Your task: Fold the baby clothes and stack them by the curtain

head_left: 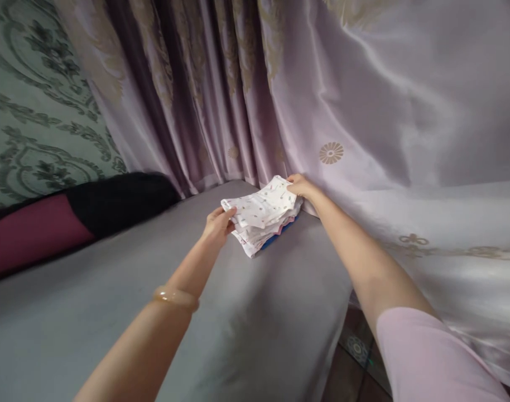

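A white folded garment (261, 206) with small coloured prints lies on top of a stack of folded clothes (249, 243). White, pink and blue edges show lower in the stack. At the garment's left end, my left hand (218, 223) pinches its edge between thumb and fingers. My right hand (302, 187) grips the far right end, its fingertips partly behind the cloth. A pale bangle (176, 297) circles my left wrist. The stack rests near the far corner of a grey sheet-covered bed (154, 279).
Shiny mauve curtains (364, 100) with gold patterns hang behind and to the right. A black and maroon padded item (79, 220) lies along the left back edge, below green patterned wallpaper (37, 111). Dark floor tiles (359, 346) show beyond the bed's right edge.
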Tool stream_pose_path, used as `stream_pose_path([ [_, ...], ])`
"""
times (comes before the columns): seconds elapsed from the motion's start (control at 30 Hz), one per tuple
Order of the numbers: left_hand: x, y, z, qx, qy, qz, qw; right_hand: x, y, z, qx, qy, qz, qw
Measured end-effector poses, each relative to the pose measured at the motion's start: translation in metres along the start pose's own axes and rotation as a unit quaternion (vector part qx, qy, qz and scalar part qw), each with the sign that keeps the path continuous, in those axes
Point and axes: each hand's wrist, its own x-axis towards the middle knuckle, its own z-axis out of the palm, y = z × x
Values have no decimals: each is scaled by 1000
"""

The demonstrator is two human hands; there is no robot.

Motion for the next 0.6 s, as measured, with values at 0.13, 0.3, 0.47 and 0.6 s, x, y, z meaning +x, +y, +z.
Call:
stream_pose_path([
  [0.13, 16, -21, 19, -36, -6, -12, 999, 14, 9, 7, -68, 29, -19, 997],
  [0.3, 27, -35, 23, -36, 19, -29, 999, 17, 9, 20, -136, 45, -38, 989],
  [0.47, 31, -44, 20, -19, 3, -67, 998, 18, 14, 38, -232, 86, -69, 967],
  [0.6, 26, -45, 19, 4, 26, -78, 997, 16, 21, 52, -277, 103, -67, 953],
])
